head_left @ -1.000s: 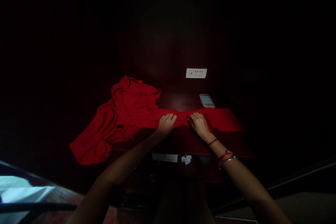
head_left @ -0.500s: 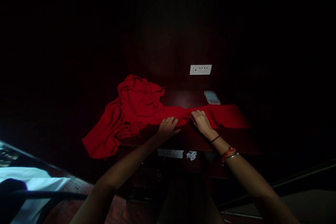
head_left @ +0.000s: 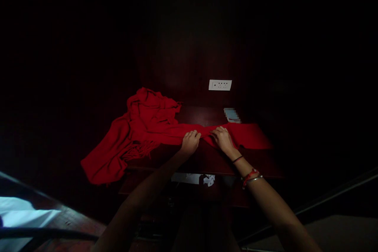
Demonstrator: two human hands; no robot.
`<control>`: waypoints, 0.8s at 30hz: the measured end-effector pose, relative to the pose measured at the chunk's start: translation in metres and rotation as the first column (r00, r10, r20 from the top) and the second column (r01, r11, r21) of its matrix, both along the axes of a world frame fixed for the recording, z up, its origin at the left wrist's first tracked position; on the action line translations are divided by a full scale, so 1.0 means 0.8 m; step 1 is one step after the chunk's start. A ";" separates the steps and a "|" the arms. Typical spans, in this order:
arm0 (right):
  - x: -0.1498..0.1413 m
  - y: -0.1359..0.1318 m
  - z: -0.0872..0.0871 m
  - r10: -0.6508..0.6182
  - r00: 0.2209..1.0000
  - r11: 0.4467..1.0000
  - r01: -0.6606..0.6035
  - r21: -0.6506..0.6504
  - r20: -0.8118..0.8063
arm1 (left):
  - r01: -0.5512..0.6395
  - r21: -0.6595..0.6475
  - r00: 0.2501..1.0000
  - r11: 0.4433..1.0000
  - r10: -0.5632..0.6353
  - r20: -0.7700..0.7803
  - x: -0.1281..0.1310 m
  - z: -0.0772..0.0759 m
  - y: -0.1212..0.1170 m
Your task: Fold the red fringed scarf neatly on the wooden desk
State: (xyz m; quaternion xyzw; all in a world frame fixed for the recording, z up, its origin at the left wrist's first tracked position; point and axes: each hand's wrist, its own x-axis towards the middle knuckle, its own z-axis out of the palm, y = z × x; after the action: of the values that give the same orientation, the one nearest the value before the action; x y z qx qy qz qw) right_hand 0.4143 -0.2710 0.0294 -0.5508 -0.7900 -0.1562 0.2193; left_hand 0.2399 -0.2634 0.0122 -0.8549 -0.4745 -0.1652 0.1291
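Observation:
A long red scarf with fringed ends (head_left: pixel 153 128) lies across a dark wooden desk. Its left part is a crumpled heap, and one end hangs past the desk's front edge. The right part runs flat in a narrow band. My left hand (head_left: pixel 191 141) is closed on the band's near edge, fingers curled over the cloth. Just to the right, my right hand (head_left: pixel 222 138) pinches the scarf where it is gathered. A dark cord, a red bracelet and a metal bangle circle my right wrist.
A white wall socket (head_left: pixel 220 85) sits behind the desk (head_left: pixel 201 116). Near the scarf's far edge lies a blurred bluish flat object (head_left: pixel 232 115). Below the desktop are a white strip (head_left: pixel 186 178) and crumpled paper (head_left: pixel 209 181). White cloth (head_left: pixel 23 212) shows at lower left.
My left hand has moved up onto the scarf and its fingers have closed over the edge. My right hand stays at the gathered spot. The whole view has shifted slightly.

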 end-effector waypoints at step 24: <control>0.007 0.001 -0.021 -0.004 0.999 0.999 0.006 0.040 -0.052 | -0.103 -0.091 0.994 0.991 0.098 -0.055 -0.091 0.012 0.014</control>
State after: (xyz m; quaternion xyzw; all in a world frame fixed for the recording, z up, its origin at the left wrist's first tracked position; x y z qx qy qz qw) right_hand 0.4198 -0.2701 0.0126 -0.5520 -0.7795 -0.1582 0.2503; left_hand 0.1669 -0.2521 0.0218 -0.8389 -0.5208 -0.1144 0.1093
